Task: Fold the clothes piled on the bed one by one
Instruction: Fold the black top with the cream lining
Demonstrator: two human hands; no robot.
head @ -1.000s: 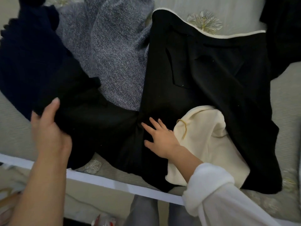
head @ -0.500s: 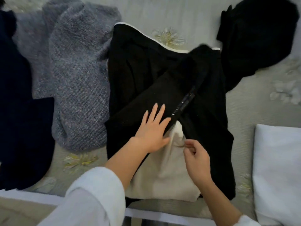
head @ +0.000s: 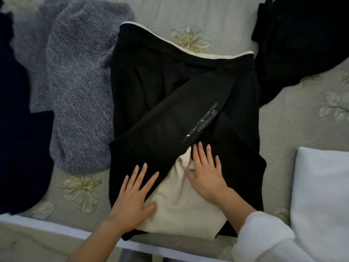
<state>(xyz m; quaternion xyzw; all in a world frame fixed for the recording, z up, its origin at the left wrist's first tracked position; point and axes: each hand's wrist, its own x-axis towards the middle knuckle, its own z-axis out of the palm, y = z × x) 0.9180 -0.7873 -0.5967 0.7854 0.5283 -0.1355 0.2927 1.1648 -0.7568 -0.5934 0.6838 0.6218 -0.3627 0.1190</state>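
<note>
Both left hand (head: 132, 195) and right hand (head: 205, 178) press flat, fingers (head: 141, 173) spread and empty, on the near end of the black cream-lined garment (head: 162, 95), which extends lengthwise away from them.

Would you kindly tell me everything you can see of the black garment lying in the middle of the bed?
The black garment lies flat on the bed, in soft-looking fabric with a cream trim along its far edge and a cream panel at its near end. One sleeve is folded diagonally across the body and carries a printed strip too blurred to read. The left hand and right hand rest flat on it at the panel. A grey knit lies against its left side.
</note>
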